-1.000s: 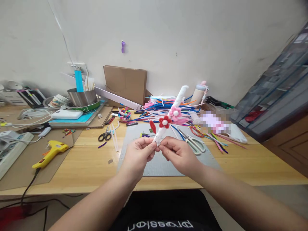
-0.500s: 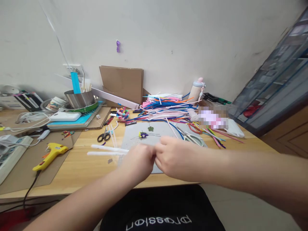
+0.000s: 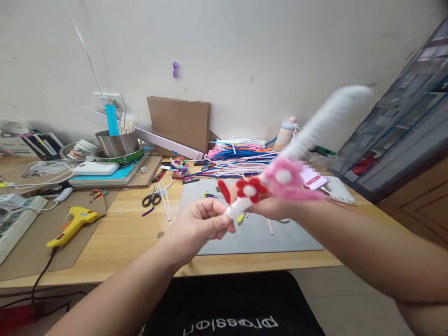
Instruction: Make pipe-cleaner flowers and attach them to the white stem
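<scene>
A fuzzy white stick (image 3: 322, 123) slants up to the right, blurred at its far end. It carries a pink flower (image 3: 284, 176) and a red flower (image 3: 250, 189), both with white centres, and a narrow red loop (image 3: 225, 191) stands near its lower end. My left hand (image 3: 206, 221) pinches that white lower end between thumb and fingers. Behind the flowers is my right hand (image 3: 271, 208), close against the stick; its fingers are mostly hidden. Below both hands lies a grey cutting mat (image 3: 259, 240) with small pieces on it.
Black-handled scissors (image 3: 151, 199) and a yellow glue gun (image 3: 75, 225) lie to the left. A heap of coloured pipe cleaners (image 3: 238, 158) spreads along the back, near a bottle (image 3: 285, 133). A metal pot (image 3: 117, 142) and cardboard (image 3: 180, 123) stand by the wall.
Two white strips stuck out left from my closed left hand; they no longer show there. The flowered white stick has come into view, and my hands have moved from fist against fist.
</scene>
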The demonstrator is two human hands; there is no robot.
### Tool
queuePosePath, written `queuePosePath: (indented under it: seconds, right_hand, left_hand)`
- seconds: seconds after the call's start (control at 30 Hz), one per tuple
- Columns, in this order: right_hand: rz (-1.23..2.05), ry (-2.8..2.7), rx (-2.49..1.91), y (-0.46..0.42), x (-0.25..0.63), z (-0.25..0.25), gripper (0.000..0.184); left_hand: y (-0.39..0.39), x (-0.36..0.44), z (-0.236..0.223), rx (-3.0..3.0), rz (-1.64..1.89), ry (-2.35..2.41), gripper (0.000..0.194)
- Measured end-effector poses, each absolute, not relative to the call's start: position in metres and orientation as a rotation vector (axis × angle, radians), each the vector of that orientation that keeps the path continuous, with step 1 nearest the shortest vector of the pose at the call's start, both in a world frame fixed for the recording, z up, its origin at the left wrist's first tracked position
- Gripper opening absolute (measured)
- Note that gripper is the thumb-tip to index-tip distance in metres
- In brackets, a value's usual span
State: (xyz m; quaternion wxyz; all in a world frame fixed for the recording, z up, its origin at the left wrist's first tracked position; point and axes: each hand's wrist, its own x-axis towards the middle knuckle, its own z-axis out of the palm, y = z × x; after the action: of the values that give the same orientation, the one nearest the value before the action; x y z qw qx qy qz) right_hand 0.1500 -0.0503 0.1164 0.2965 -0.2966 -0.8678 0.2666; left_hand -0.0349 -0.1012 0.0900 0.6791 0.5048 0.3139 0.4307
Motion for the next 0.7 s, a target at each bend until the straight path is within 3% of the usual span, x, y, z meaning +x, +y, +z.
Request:
queuePosePath:
  seconds: [0.4,0.7]
  right_hand:
    - [0.541,-1.7,-0.79,-0.074,0.111,0.079,0.014]
    - [1.04,-1.478,-0.686,-0.061,0.11,0.047,0.01]
  left_hand:
    - [-0.092,-0.004,0.078,0.768,1.397,0.679,0.023]
    - [-0.085,-0.002,0.068,0.663,1.423,0.797,0.022]
